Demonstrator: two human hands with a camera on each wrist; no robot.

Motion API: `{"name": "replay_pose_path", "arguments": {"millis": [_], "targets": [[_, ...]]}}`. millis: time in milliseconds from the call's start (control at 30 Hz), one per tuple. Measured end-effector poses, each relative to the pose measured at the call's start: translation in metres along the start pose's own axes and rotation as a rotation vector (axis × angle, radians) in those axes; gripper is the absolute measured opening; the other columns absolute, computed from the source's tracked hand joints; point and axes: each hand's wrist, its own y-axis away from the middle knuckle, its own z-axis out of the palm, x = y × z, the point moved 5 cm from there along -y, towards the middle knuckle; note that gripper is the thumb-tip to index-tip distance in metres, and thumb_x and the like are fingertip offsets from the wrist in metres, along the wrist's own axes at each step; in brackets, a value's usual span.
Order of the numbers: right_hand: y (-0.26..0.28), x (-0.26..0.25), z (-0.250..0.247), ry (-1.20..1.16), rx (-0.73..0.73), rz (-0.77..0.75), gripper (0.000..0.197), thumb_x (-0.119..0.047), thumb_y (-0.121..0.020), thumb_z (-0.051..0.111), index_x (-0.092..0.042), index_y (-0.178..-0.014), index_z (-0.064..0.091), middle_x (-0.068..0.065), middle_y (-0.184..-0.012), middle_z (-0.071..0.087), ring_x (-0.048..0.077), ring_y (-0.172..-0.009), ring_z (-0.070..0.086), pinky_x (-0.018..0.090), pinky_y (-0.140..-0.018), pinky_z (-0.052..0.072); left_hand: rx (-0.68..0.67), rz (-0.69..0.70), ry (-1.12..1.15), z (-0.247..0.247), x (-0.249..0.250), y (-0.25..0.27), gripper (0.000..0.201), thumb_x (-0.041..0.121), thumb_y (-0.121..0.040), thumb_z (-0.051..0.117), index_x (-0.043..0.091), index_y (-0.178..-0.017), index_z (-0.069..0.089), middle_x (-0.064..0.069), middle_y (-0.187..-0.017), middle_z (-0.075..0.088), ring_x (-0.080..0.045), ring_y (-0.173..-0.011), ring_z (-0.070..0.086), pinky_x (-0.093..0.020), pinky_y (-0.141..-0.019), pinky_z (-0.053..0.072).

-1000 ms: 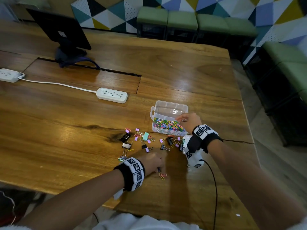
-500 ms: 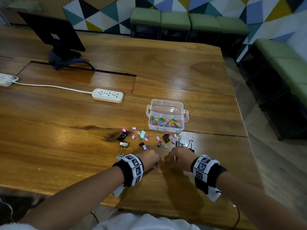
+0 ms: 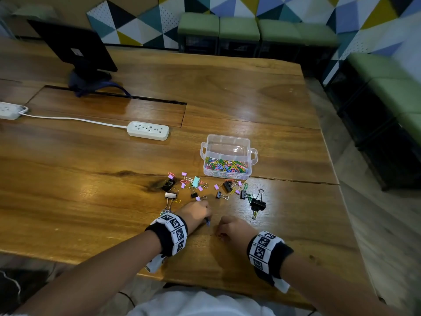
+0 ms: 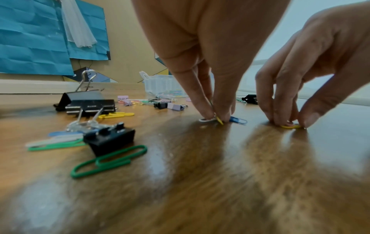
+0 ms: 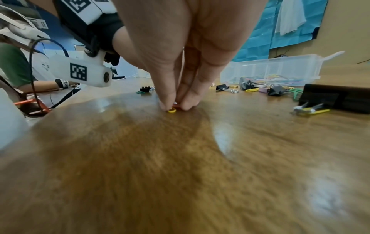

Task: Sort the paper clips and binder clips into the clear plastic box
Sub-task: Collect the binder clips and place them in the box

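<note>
Two hands work side by side near the front edge of a wooden table (image 3: 227, 92). The left hand (image 3: 196, 213) pinches paper clips (image 4: 237, 120); the right hand (image 3: 234, 229) pinches a yellow paper clip (image 5: 171, 110). The clear plastic box (image 3: 227, 142) sits beyond scattered binder clips (image 3: 257, 204).

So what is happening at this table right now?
A person is sorting clips on a wooden table. The left hand pinches a few paper clips against the wood, and the right hand pinches a yellow paper clip nearby. The clear plastic box already holds a heap of coloured paper clips in its near compartment. Many binder clips and some loose paper clips lie scattered on the table.
</note>
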Motion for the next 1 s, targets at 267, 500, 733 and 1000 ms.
{"name": "replay_pose_path", "arguments": {"millis": [267,500,733,1000], "targets": [[-0.007,0.000,-0.002,-0.007,-0.080,0.112,0.020,-0.008,-0.086,0.056,-0.016,-0.100,0.067,0.005,-0.110,0.061,0.023,-0.102,0.058,0.034,-0.093,0.049,-0.061,-0.077,0.099,-0.004,-0.002,-0.005,0.025,0.008,-0.092,0.054,0.009,-0.114,0.065,-0.011,-0.124,0.057,-0.026,-0.117,0.053,-0.034,-0.097,0.043],[-0.011,-0.002,0.003,0.118,-0.193,0.140,0.024,-0.013,-0.075,0.070,-0.011,-0.097,0.064,0.009,-0.107,0.063,0.026,-0.100,0.057,0.032,-0.089,0.049,-0.096,-0.133,0.158,-0.008,-0.004,-0.007,0.020,0.009,-0.089,0.058,0.010,-0.105,0.070,-0.006,-0.115,0.068,-0.022,-0.111,0.059,-0.029,-0.090,0.047],[-0.010,-0.006,0.001,0.191,-0.216,0.142,0.024,-0.012,-0.078,0.067,-0.007,-0.100,0.061,0.013,-0.113,0.055,0.030,-0.105,0.053,0.038,-0.089,0.050,-0.213,-0.098,0.083,-0.009,0.000,-0.009,0.021,0.010,-0.089,0.060,0.008,-0.108,0.068,-0.009,-0.116,0.067,-0.026,-0.110,0.060,-0.034,-0.093,0.050],[-0.009,-0.003,-0.001,0.176,-0.246,0.165,0.023,-0.010,-0.079,0.065,-0.009,-0.102,0.060,0.012,-0.113,0.057,0.029,-0.105,0.054,0.035,-0.088,0.048,0.244,-0.096,0.354,-0.075,-0.014,-0.016,0.013,0.005,-0.084,0.063,0.007,-0.092,0.073,-0.007,-0.100,0.072,-0.020,-0.095,0.066,-0.021,-0.081,0.048]]}}
